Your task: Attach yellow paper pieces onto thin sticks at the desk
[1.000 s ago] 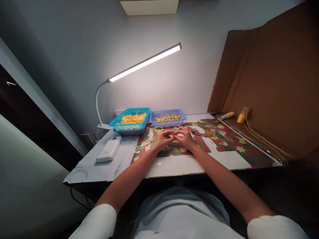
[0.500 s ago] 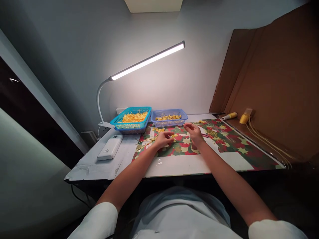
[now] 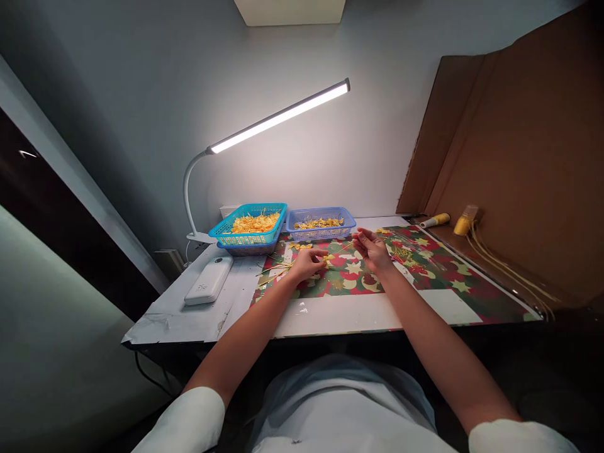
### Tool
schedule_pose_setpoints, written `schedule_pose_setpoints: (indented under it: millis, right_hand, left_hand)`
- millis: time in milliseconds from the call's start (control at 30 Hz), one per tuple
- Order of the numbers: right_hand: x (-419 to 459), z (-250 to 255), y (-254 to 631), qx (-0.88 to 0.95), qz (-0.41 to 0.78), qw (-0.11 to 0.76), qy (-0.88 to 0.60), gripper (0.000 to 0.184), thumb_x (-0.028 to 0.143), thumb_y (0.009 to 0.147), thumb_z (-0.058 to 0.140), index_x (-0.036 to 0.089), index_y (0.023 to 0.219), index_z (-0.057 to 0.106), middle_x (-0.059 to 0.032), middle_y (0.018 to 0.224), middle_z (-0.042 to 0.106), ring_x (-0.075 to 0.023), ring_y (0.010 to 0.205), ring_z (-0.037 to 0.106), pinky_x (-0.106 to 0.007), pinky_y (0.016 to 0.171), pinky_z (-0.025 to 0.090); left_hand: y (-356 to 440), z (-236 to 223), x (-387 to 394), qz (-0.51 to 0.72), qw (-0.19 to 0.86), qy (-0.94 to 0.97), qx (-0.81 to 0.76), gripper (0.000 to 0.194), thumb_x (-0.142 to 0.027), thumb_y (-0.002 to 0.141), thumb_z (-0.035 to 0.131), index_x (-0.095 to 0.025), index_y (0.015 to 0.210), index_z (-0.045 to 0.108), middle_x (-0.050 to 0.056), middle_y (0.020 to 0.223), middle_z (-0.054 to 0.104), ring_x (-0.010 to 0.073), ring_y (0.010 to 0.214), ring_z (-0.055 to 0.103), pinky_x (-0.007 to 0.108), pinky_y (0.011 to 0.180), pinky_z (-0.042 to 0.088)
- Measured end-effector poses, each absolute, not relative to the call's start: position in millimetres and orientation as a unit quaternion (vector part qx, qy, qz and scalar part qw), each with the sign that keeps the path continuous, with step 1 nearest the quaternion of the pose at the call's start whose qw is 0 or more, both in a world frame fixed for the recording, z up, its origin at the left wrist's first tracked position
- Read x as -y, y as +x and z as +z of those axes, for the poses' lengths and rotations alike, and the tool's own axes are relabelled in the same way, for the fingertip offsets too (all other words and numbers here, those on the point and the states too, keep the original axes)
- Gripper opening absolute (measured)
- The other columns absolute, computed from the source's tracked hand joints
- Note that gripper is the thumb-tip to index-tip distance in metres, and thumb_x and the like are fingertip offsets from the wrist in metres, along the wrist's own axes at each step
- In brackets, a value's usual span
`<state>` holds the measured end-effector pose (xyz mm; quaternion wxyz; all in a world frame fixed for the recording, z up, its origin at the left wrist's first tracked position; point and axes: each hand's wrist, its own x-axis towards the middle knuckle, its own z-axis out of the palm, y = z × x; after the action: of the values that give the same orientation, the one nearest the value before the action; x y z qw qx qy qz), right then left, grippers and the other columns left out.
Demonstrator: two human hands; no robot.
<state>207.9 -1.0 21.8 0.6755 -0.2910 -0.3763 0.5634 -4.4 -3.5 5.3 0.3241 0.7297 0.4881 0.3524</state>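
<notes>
Two hands with a small yellow ribbon-like piece (image 3: 327,257) over a patterned counter (image 3: 340,316)

The left hand (image 3: 309,264) pinches the piece — the right hand (image 3: 370,249), fingertips together, is raised beside it, its grasp unclear — before a blue-purple plastic mesh basket (image 3: 321,233) of yellow bits.
</notes>
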Motion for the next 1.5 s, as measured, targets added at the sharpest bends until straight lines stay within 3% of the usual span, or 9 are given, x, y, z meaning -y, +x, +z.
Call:
schedule_pose_setpoints:
  millis: [167, 333, 500, 633, 1000, 1100, 1233, 1333, 1500]
  right_hand:
    - [7, 22, 203, 0.404, 0.589, 0.64, -0.283, 0.041, 0.028, 0.046, 0.089, 0.023, 0.08, 0.069, 0.003, 0.078, 0.073, -0.0108, 0.074, 0.069, -0.02, 0.073, 0.058]
    - [6, 19, 202, 0.415, 0.588, 0.633, -0.284, 0.038, 0.028, 0.045, 0.09, 0.022, 0.076, 0.069, 0.0018, 0.078, 0.074, -0.013, 0.076, 0.07, -0.025, 0.08, 0.057]
    - [8, 15, 198, 0.436, 0.593, 0.606, -0.3, 0.035, 0.032, 0.044, 0.09, 0.019, 0.071, 0.07, -0.0014, 0.082, 0.075, -0.0147, 0.077, 0.07, -0.027, 0.08, 0.057]
    - [8, 13, 196, 0.444, 0.603, 0.588, -0.306, 0.036, 0.034, 0.047, 0.088, 0.019, 0.075, 0.07, -0.0037, 0.082, 0.075, -0.0168, 0.076, 0.071, -0.028, 0.074, 0.058]
    - [1, 18, 210, 0.433, 0.514, 0.658, -0.339, 0.037, 0.041, 0.051, 0.086, 0.021, 0.079, 0.071, 0.0013, 0.07, 0.072, -0.0117, 0.059, 0.066, -0.028, 0.069, 0.059]
    - [2, 14, 205, 0.461, 0.513, 0.638, -0.342, 0.04, 0.042, 0.049, 0.086, 0.02, 0.079, 0.072, -0.0011, 0.073, 0.073, -0.014, 0.064, 0.068, -0.031, 0.074, 0.059]
    - [3, 8, 199, 0.482, 0.55, 0.585, -0.349, 0.041, 0.038, 0.045, 0.088, 0.018, 0.078, 0.073, -0.0044, 0.079, 0.074, -0.0168, 0.072, 0.07, -0.034, 0.081, 0.058]
    - [3, 4, 197, 0.492, 0.558, 0.566, -0.355, 0.04, 0.037, 0.049, 0.087, 0.018, 0.081, 0.073, -0.0061, 0.085, 0.075, -0.0179, 0.073, 0.071, -0.034, 0.081, 0.058]
    - [5, 2, 194, 0.503, 0.551, 0.544, -0.384, 0.031, 0.032, 0.055, 0.085, 0.018, 0.079, 0.073, -0.0053, 0.076, 0.074, -0.0172, 0.068, 0.071, -0.032, 0.072, 0.061]
  left_hand:
    - [-4, 5, 7, 0.334, 0.294, 0.746, -0.496, 0.04, -0.019, 0.07, 0.065, -0.012, 0.109, 0.069, 0.001, 0.057, 0.065, 0.0107, 0.051, 0.054, 0.022, 0.054, 0.042]
    - [-6, 3, 7, 0.323, 0.185, 0.792, -0.484, 0.02, -0.019, 0.073, 0.062, -0.016, 0.089, 0.074, 0.006, 0.088, 0.072, 0.0157, 0.071, 0.062, 0.027, 0.07, 0.048]
    - [-2, 2, 8, 0.338, 0.065, 0.834, -0.432, 0.026, -0.024, 0.079, 0.058, -0.019, 0.1, 0.072, 0.007, 0.103, 0.07, 0.0213, 0.095, 0.059, 0.034, 0.087, 0.043]
    - [6, 1, 13, 0.266, 0.039, 0.894, -0.357, 0.026, -0.033, 0.085, 0.053, -0.023, 0.097, 0.074, 0.005, 0.103, 0.071, 0.0204, 0.09, 0.057, 0.034, 0.084, 0.041]
    - [13, 11, 14, 0.197, -0.031, 0.903, -0.38, 0.028, -0.031, 0.084, 0.049, -0.024, 0.085, 0.076, 0.003, 0.103, 0.072, 0.0225, 0.094, 0.052, 0.037, 0.083, 0.038]
    - [7, 11, 1, 0.208, -0.026, 0.866, -0.453, 0.033, -0.032, 0.087, 0.044, -0.022, 0.092, 0.075, 0.004, 0.113, 0.068, 0.0232, 0.099, 0.053, 0.037, 0.088, 0.039]
    - [-5, 6, -16, 0.183, -0.074, 0.8, -0.567, 0.044, -0.035, 0.087, 0.046, -0.017, 0.124, 0.06, 0.01, 0.136, 0.053, 0.0303, 0.121, 0.043, 0.044, 0.098, 0.033]
    - [-11, 2, -19, 0.145, -0.069, 0.794, -0.586, 0.041, -0.037, 0.089, 0.042, -0.019, 0.12, 0.061, 0.01, 0.131, 0.058, 0.0303, 0.123, 0.042, 0.047, 0.101, 0.029]
    - [-10, 3, -18, 0.176, -0.101, 0.792, -0.575, 0.031, -0.031, 0.088, 0.044, -0.018, 0.099, 0.069, 0.012, 0.107, 0.068, 0.0279, 0.11, 0.051, 0.045, 0.101, 0.03]
